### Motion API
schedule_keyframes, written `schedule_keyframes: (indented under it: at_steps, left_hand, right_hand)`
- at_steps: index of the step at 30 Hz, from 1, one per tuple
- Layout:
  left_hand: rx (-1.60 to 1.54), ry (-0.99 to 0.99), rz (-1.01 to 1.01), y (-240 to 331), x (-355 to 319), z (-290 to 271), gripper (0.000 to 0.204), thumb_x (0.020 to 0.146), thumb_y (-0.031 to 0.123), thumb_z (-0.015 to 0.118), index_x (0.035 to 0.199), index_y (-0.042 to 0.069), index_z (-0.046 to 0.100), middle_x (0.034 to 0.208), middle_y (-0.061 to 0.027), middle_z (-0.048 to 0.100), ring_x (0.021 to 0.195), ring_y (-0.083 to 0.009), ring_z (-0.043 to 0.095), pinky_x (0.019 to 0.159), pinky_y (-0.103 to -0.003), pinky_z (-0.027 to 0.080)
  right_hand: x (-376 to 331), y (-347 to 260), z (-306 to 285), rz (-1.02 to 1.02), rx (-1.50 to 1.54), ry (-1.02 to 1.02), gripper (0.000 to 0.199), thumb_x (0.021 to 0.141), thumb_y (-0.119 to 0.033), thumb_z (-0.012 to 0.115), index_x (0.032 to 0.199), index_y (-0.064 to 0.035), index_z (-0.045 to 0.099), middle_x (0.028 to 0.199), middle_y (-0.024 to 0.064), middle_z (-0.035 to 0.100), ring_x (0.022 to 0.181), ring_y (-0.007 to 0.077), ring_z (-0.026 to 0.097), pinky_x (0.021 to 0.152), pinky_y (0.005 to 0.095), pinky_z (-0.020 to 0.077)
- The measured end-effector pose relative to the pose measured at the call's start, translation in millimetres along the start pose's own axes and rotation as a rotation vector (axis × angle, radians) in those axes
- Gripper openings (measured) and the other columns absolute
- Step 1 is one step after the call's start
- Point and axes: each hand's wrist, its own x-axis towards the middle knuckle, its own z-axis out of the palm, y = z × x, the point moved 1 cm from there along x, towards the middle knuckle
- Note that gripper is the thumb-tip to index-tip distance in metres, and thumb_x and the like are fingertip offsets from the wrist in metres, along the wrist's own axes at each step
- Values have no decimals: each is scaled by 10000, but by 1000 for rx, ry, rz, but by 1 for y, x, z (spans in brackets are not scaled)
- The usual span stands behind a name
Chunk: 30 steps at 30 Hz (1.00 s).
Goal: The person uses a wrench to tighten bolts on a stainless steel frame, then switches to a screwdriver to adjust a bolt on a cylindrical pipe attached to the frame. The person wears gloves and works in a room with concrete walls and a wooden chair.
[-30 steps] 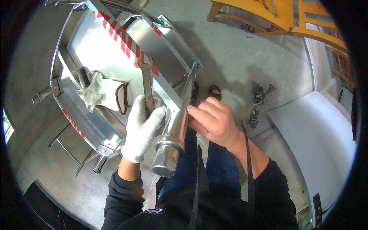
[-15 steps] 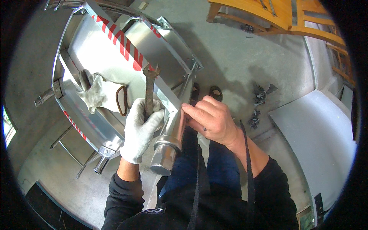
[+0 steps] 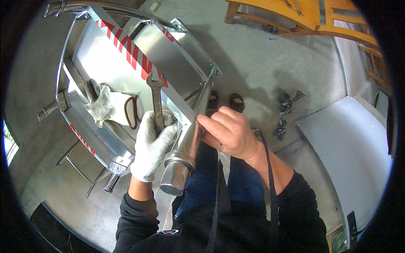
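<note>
Has the edge of a tube point(image 3: 190, 137) running between the hands, and grey floor point(image 3: 249, 63) stretching ahead and right of the right hand point(image 3: 228, 130), past debris point(image 3: 285, 103) to a pale panel point(image 3: 341, 143). Meets a beam point(image 3: 179, 110) just ahead of the left hand point(image 3: 147, 147), ending in a corner near the right hand. Holds the wrench point(image 3: 156, 99) in the white-gloved left hand, by the handle, with the forked head ahead of the thumb. Shows dull, brownish, worn metal there. Bends the bare right hand against the tube's right side; cannot tell of anything pinched. Finds shiny metal on the tube, a ring collar point(image 3: 179, 159) and blunt cap point(image 3: 172, 181) right of the left hand, red-and-white tape point(image 3: 126, 45) along the beam, and, left-ahead of the left hand, a limp knit glove point(image 3: 107, 105) with brown cuff.
</note>
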Motion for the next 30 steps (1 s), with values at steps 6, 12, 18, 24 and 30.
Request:
schedule_keyframes:
  at_steps: [6, 12, 18, 24, 30]
  left_hand:
    - [266, 91, 212, -6, 5, 2, 204, 880, 127, 602, 1034, 18, 525, 858, -30, 545, 766, -110, 504, 705, -260, 447]
    - [259, 135, 333, -6, -6, 4, 205, 884, 131, 597, 1046, 26, 528, 876, -29, 553, 778, -111, 508, 729, -259, 441]
    - [-75, 22, 44, -1, -2, 2, 220, 861, 62, 596, 1062, 27, 514, 901, -12, 534, 794, -89, 491, 739, -240, 433]
    - [103, 128, 96, -6, 4, 7, 196, 876, 109, 588, 1036, 14, 527, 867, -51, 556, 782, -96, 501, 725, -252, 440]
    - [101, 154, 119, 5, -5, 8, 228, 887, 136, 587, 1066, 12, 519, 890, -54, 558, 794, -111, 505, 734, -255, 439]
  right_hand:
    - [2, -2, -1, -20, -3, 0, 470, 574, -29, 742, 1019, 29, 603, 691, 69, 524, 595, 232, 502, 513, 330, 422]
    - [3, 0, -2, -25, 3, -4, 472, 575, -29, 744, 1022, 29, 602, 690, 69, 519, 601, 237, 498, 530, 331, 425]
    - [0, -1, -8, 93, 101, 17, 439, 573, -44, 775, 976, 10, 611, 696, 77, 517, 625, 251, 503, 543, 343, 424]
    - [-3, 0, -7, 40, 74, 32, 336, 574, -20, 772, 872, -18, 617, 709, 79, 529, 630, 252, 513, 538, 344, 422]
    - [-2, -2, -5, 44, 84, 46, 284, 592, 36, 726, 842, -28, 608, 710, 80, 541, 623, 252, 524, 532, 339, 424]
